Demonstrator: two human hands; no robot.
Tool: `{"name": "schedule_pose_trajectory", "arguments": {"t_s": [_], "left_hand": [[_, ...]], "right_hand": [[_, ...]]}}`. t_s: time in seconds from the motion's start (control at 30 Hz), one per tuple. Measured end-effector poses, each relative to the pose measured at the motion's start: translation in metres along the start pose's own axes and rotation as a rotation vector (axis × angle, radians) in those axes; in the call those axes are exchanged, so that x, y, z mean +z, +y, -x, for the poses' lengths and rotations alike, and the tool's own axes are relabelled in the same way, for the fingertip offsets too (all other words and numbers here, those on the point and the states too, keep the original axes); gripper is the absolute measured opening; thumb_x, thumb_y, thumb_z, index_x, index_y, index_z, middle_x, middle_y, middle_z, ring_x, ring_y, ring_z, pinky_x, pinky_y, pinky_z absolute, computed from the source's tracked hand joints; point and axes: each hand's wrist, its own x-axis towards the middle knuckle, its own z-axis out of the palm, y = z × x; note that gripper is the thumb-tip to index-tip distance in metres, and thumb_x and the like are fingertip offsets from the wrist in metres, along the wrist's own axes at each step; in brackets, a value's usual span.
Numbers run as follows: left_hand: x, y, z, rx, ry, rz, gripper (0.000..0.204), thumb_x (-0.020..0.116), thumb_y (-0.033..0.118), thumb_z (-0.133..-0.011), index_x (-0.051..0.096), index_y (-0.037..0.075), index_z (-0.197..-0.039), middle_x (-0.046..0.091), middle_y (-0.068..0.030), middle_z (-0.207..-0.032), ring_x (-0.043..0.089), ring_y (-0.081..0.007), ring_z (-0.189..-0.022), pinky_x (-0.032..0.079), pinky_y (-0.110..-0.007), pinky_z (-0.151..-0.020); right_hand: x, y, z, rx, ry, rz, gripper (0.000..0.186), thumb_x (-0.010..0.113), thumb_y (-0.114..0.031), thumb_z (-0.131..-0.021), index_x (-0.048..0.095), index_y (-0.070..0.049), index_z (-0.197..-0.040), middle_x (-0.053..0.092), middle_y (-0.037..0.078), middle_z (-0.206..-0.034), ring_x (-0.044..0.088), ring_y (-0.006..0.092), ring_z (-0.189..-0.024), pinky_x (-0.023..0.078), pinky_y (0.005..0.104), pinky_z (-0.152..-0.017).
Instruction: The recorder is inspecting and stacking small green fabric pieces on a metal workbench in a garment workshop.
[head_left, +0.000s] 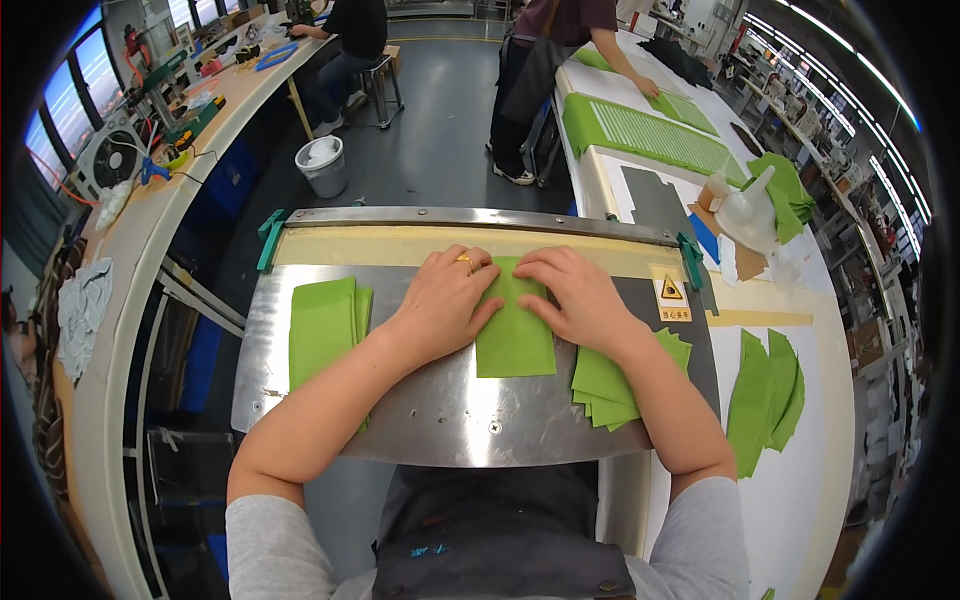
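My left hand [450, 298] and my right hand [570, 296] are both on a green fabric piece [515, 355] at the middle of a steel plate [430, 400], fingers curled onto its upper part, thumbs on its surface. A gold ring is on my left hand. A neat green stack [322, 325] lies left of my left hand; a fanned green stack [600, 390] lies under my right forearm. A metal bar [470, 218] with green clamps [270, 240] runs along the plate's far edge, beside a yellow warning label [671, 292].
More green pieces [755, 390] lie on the white table [810, 500] at right, with a white container [745, 210]. One co-worker [525, 80] stands at that table; another [360, 50] sits at the cluttered left bench [140, 230]. A bucket [322, 175] stands on the floor.
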Motion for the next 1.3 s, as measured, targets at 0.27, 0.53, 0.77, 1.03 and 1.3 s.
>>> {"name": "schedule_pose_trajectory", "arguments": {"t_s": [0.27,0.53,0.77,1.03,1.3], "left_hand": [[0.016,-0.012,-0.006,-0.030,-0.058,-0.208,0.056,0.053,0.040,-0.096,0.049,0.003,-0.138,0.046,-0.0092,-0.149,0.038,-0.0373,-0.135,0.025,-0.049,-0.109],[0.013,-0.023,-0.007,-0.014,-0.034,-0.178,0.051,0.054,0.036,-0.096,0.051,0.004,-0.136,0.048,-0.0094,-0.146,0.039,-0.0354,-0.132,0.026,-0.047,-0.106],[0.015,-0.016,-0.007,-0.040,-0.013,-0.146,0.052,0.055,0.038,-0.096,0.052,0.002,-0.134,0.050,-0.0109,-0.143,0.042,-0.0341,-0.128,0.027,-0.046,-0.105],[0.017,-0.019,-0.007,-0.032,0.019,-0.120,0.055,0.056,0.039,-0.095,0.052,0.000,-0.133,0.050,-0.0137,-0.141,0.041,-0.0348,-0.129,0.027,-0.046,-0.106],[0.014,-0.015,-0.008,-0.017,0.015,-0.155,0.053,0.058,0.037,-0.094,0.054,-0.002,-0.130,0.048,-0.0134,-0.140,0.038,-0.0342,-0.129,0.026,-0.047,-0.107]], "right_hand": [[0.003,0.014,0.007,0.240,-0.078,0.232,0.042,0.060,-0.027,-0.094,0.057,-0.007,-0.131,0.053,0.006,-0.141,0.045,0.0260,-0.134,0.038,0.0403,-0.108],[0.008,0.015,0.007,0.214,-0.057,0.308,0.043,0.058,-0.026,-0.095,0.054,-0.007,-0.134,0.052,0.007,-0.142,0.043,0.0263,-0.136,0.037,0.0413,-0.109],[0.008,0.015,0.006,0.191,0.005,0.264,0.041,0.061,-0.019,-0.092,0.055,-0.004,-0.130,0.055,0.011,-0.136,0.046,0.0300,-0.133,0.039,0.0407,-0.108],[0.007,0.012,0.005,0.198,0.008,0.238,0.040,0.061,-0.020,-0.092,0.057,-0.003,-0.127,0.056,0.011,-0.134,0.047,0.0311,-0.130,0.039,0.0408,-0.107],[0.002,0.006,0.003,0.202,0.023,0.183,0.038,0.064,-0.018,-0.091,0.059,-0.001,-0.123,0.054,0.011,-0.125,0.048,0.0305,-0.122,0.042,0.0396,-0.102]]}}
